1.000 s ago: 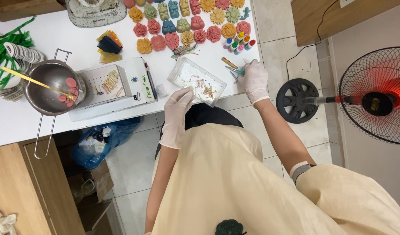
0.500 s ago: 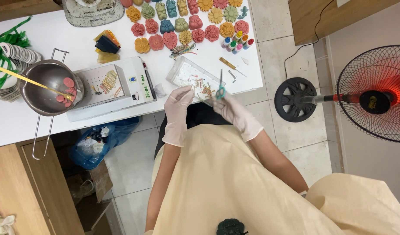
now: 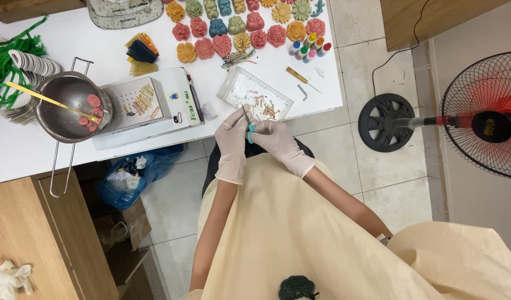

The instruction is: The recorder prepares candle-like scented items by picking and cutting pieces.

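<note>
Both gloved hands meet at the centre of the frame, just below the near edge of the white table (image 3: 33, 150). The left hand (image 3: 232, 139) and the right hand (image 3: 277, 141) are clenched together around a small teal piece (image 3: 250, 132), with a thin tool (image 3: 246, 114) rising from between the fingers; which hand carries which I cannot tell. Just above them, on the table, lies a clear tray (image 3: 233, 88) with scraps of coloured material scattered in it.

Much finished work shows: rows of moulded flowers and figures (image 3: 250, 25) in red, orange, green and blue fill the upper middle of the frame, with small dye bottles (image 3: 308, 45) beside them at the right. At the left, a steel bowl (image 3: 72, 105) holds a few red pieces and a yellow stick, next to a white box-like machine (image 3: 147, 105). Judging from this, many pieces are already shaped, while the teal one is in hand being trimmed or detailed, and the bowl's pieces remain.
</note>
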